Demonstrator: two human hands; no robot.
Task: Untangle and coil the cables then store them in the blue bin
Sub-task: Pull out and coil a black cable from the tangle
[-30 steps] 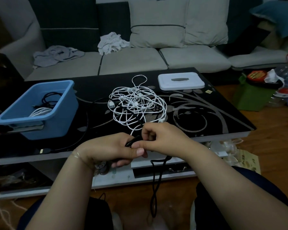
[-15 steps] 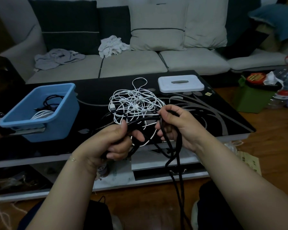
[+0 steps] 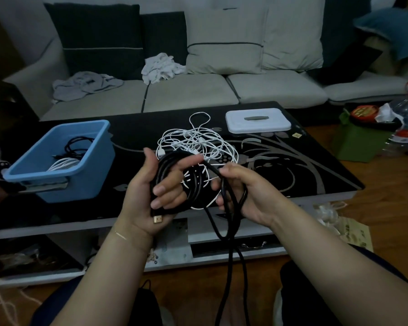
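My left hand (image 3: 151, 191) holds a coil of thick black cable (image 3: 193, 184) looped round its fingers, and the cable's gold plug (image 3: 157, 218) lies at my palm. My right hand (image 3: 243, 191) grips the same cable's loose run, which hangs down between my knees. Behind my hands a tangle of white cables (image 3: 196, 144) lies on the black table (image 3: 304, 170). The blue bin (image 3: 80, 182) stands on the table's left part, with a black and a white coiled cable inside it.
A white lidded box (image 3: 257, 120) sits at the table's back right. A sofa (image 3: 198, 92) with cushions and crumpled cloths runs behind. Right of the table, on the floor, stand a green box (image 3: 358, 144) and a big bottle. A shelf lies under the tabletop.
My hands rose from the table's front edge. The black cable now forms several loops on my left hand. My right hand slid further along the loose run.
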